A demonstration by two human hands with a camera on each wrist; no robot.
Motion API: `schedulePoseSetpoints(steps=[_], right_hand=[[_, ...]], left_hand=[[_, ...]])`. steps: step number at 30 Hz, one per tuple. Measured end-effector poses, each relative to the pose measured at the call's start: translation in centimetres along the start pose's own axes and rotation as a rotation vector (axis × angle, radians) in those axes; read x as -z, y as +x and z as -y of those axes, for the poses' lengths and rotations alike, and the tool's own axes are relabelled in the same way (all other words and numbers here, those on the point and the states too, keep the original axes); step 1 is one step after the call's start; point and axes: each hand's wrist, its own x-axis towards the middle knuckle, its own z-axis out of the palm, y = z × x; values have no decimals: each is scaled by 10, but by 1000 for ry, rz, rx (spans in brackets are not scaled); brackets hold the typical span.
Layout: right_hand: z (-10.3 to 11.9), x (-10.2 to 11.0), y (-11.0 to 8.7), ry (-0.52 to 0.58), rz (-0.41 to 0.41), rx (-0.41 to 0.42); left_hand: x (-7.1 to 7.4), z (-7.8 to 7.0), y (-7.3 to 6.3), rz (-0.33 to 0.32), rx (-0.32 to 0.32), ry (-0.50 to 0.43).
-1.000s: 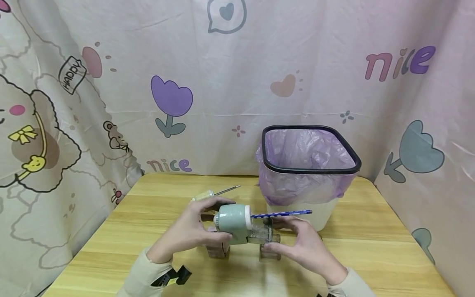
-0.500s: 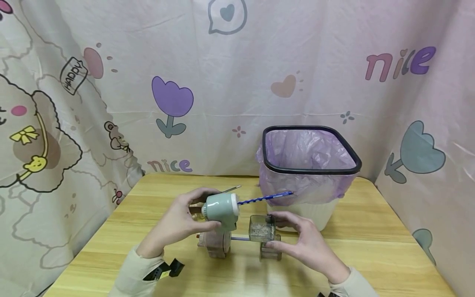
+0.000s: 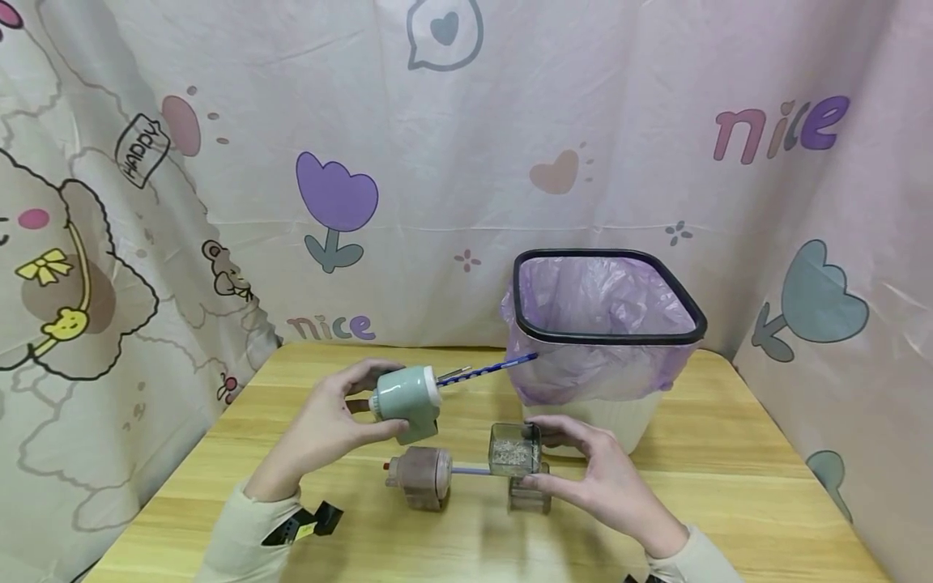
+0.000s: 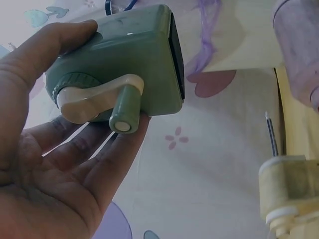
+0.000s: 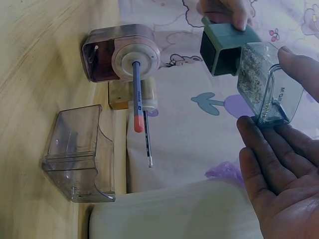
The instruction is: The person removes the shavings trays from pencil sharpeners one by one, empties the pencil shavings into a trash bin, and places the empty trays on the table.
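Observation:
My left hand (image 3: 328,421) grips a green crank pencil sharpener (image 3: 404,397) above the table, tilted, with a blue pencil (image 3: 488,371) sticking out of its front. Its crank handle (image 4: 127,112) faces the left wrist camera. With thumb and fingers, my right hand (image 3: 598,470) holds a clear shavings drawer (image 3: 514,449), which has shavings in it and is apart from the sharpener. Below, a brownish-pink sharpener (image 3: 425,478) stands on the table with a pencil (image 3: 470,470) in it. A second clear drawer (image 5: 75,154) lies beside it, partly behind the held one in the head view.
A bin (image 3: 583,417) with a black rim and purple bag stands at the back right of the wooden table (image 3: 729,502). A yellow sharpener (image 4: 281,186) with a pencil is behind my left hand, mostly hidden in the head view. Printed curtains surround the table.
My left hand has moved left and up with the green sharpener and pencil. The drawer has come away from the sharpener and stays in my right hand, which has barely moved.

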Motion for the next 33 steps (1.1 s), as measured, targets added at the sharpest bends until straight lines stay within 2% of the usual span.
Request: schedulePoseSetpoints(steps=[7,12,17,25,33], right_hand=[[0,0,0,6,5,6],[0,0,-1,13,9,13],[-1,1,-1,15,12,10],[0,1,-1,16,12,8],[1,3,0,16,19,13]], left_hand=[[10,6,-1,-36,28,73],[12,11,1,-38,62,98],[9,20,5,-29,73,121],[0,44,13,-12,86,120],[-3,59,11,-4,113,125]])
